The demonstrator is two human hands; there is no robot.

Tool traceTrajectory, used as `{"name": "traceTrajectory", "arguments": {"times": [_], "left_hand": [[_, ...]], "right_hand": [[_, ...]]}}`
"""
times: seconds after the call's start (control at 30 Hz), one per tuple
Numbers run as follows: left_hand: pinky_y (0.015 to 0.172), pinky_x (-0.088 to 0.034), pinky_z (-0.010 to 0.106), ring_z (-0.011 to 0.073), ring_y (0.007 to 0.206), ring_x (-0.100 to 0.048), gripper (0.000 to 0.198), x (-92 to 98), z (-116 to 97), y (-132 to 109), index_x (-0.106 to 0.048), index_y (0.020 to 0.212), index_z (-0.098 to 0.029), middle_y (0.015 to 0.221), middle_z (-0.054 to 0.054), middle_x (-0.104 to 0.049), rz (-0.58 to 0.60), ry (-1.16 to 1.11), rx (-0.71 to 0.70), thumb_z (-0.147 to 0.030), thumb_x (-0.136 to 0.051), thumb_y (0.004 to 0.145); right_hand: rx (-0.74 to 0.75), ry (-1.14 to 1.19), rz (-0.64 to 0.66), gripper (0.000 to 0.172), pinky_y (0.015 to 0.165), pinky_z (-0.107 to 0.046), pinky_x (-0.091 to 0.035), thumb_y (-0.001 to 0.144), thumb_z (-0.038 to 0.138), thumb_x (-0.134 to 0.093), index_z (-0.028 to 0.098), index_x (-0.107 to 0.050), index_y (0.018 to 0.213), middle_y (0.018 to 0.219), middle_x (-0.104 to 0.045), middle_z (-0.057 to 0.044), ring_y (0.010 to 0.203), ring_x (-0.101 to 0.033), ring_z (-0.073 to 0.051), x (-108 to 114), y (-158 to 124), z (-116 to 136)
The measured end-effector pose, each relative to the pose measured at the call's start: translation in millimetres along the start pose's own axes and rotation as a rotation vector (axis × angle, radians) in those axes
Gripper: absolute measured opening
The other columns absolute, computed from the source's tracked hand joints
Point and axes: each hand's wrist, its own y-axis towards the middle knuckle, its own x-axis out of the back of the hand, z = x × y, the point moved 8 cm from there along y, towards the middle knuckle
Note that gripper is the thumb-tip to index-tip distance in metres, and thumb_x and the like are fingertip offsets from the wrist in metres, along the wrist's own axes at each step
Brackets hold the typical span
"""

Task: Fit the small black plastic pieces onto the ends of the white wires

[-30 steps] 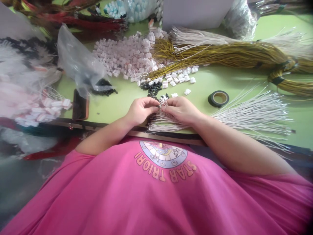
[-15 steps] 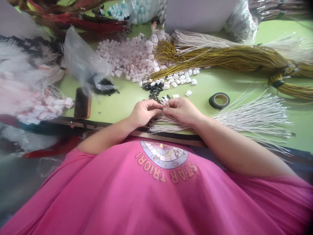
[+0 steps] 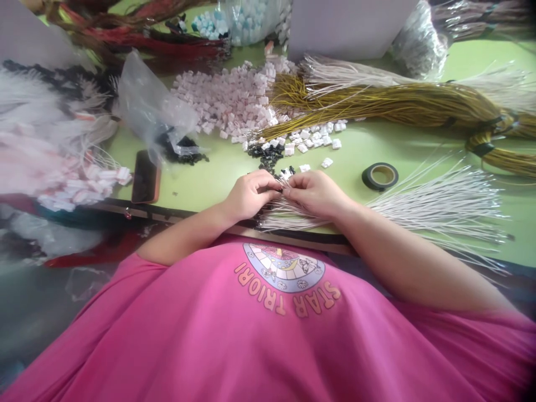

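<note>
My left hand (image 3: pixel 249 195) and my right hand (image 3: pixel 316 192) meet at the near edge of the green table (image 3: pixel 377 145), fingers pinched together. Between them sits the tip of a bundle of thin white wires (image 3: pixel 285 215) that fans out under my right hand. My right fingers pinch wire ends; my left fingers close on something small that I cannot make out. A small heap of black connectors (image 3: pixel 268 154) lies just beyond my fingertips, with a few white connectors (image 3: pixel 314 139) beside it.
A large pile of pale pink-white connectors (image 3: pixel 238 103) lies further back. Yellow wire bundles (image 3: pixel 397 103) cross the table's right. A black tape roll (image 3: pixel 379 176) and loose white wires (image 3: pixel 444 204) lie right. A phone (image 3: pixel 146 177) and clear plastic bag (image 3: pixel 153 114) lie left.
Both hands stay pinched together at the wire ends with only small finger movements. The view has shifted slightly, so everything sits a little lower and to the right.
</note>
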Motion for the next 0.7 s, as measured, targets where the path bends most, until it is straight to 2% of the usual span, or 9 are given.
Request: {"name": "traceTrajectory", "arguments": {"times": [0.07, 0.23, 0.3, 0.37, 0.43, 0.5, 0.57, 0.7], "left_hand": [[0.08, -0.049, 0.029, 0.0131, 0.082, -0.059, 0.008, 2.4, -5.4, -1.6, -0.069, 0.081, -0.019, 0.087, 0.003, -0.062, 0.013, 0.081, -0.056, -0.022, -0.066, 0.074], [0.081, -0.048, 0.029, 0.0138, 0.085, -0.058, 0.009, 0.5, -11.6, -6.1, -0.066, 0.085, -0.018, 0.089, 0.003, -0.06, 0.09, 0.22, -0.058, -0.02, -0.063, 0.077], [0.081, -0.048, 0.029, 0.0139, 0.086, -0.058, 0.013, 8.9, -15.4, -5.2, -0.065, 0.09, -0.018, 0.094, 0.004, -0.06, 0.093, 0.275, -0.064, -0.02, -0.061, 0.078], [0.079, -0.048, 0.029, 0.0133, 0.082, -0.057, 0.019, 26.9, -14.4, -2.0, -0.064, 0.098, -0.019, 0.099, 0.004, -0.061, 0.071, 0.376, -0.034, -0.022, -0.059, 0.08], [0.078, -0.047, 0.03, 0.0128, 0.078, -0.055, 0.022, 49.7, -6.2, 1.9, -0.063, 0.102, -0.019, 0.101, 0.004, -0.062, 0.041, 0.511, 0.043, -0.023, -0.058, 0.081], [0.08, -0.046, 0.031, 0.0144, 0.081, -0.056, 0.021, 64.8, 5.4, 4.3, -0.063, 0.101, -0.019, 0.101, 0.005, -0.063, 0.057, 0.615, 0.106, -0.022, -0.056, 0.081], [0.082, -0.046, 0.033, 0.0165, 0.086, -0.057, 0.021, 66.1, 18.5, 5.2, -0.064, 0.101, -0.018, 0.102, 0.005, -0.062, 0.128, 0.662, 0.139, -0.023, -0.056, 0.082], [0.085, -0.045, 0.033, 0.0171, 0.091, -0.056, 0.026, 49.7, 35.6, 9.6, -0.063, 0.107, -0.02, 0.104, 0.005, -0.06, 0.186, 0.641, 0.108, -0.024, -0.053, 0.084]], "right_hand": [[-0.002, 0.017, -0.003, 0.022, 0.054, -0.023, -0.032, 0.072, 0.033, -0.054, 0.015, -0.057, 0.06, 0.053, -0.048, 0.004, 0.053, -0.04, -0.007, 0.7, -0.2, -0.2], [-0.02, 0.012, -0.027, 0.023, 0.056, -0.024, -0.034, 0.072, 0.033, -0.054, 0.014, -0.061, 0.062, 0.054, -0.051, 0.002, 0.055, -0.043, -0.009, 3.3, -0.5, -0.1], [-0.032, 0.029, -0.076, 0.022, 0.058, -0.024, -0.035, 0.071, 0.033, -0.055, 0.013, -0.064, 0.067, 0.058, -0.055, 0.001, 0.057, -0.045, -0.01, 7.4, -0.8, -0.5], [-0.05, 0.065, -0.112, 0.021, 0.06, -0.024, -0.037, 0.069, 0.031, -0.056, 0.013, -0.066, 0.07, 0.062, -0.058, 0.0, 0.059, -0.048, -0.01, 10.5, -1.2, -1.9], [-0.074, 0.121, -0.107, 0.018, 0.06, -0.025, -0.038, 0.066, 0.027, -0.057, 0.013, -0.067, 0.071, 0.063, -0.06, 0.0, 0.058, -0.049, -0.01, 9.5, -1.1, -4.7], [-0.104, 0.212, -0.084, 0.015, 0.057, -0.024, -0.038, 0.064, 0.024, -0.058, 0.013, -0.066, 0.07, 0.06, -0.06, 0.0, 0.055, -0.049, -0.009, 6.4, -0.6, -8.8], [-0.134, 0.315, -0.069, 0.013, 0.053, -0.024, -0.037, 0.063, 0.022, -0.058, 0.014, -0.065, 0.07, 0.057, -0.058, 0.001, 0.052, -0.047, -0.009, 3.5, -0.2, -12.8], [-0.132, 0.394, -0.04, 0.013, 0.051, -0.024, -0.036, 0.063, 0.022, -0.06, 0.013, -0.065, 0.071, 0.057, -0.058, 0.0, 0.051, -0.048, -0.009, 0.9, -0.4, -11.5]]}}
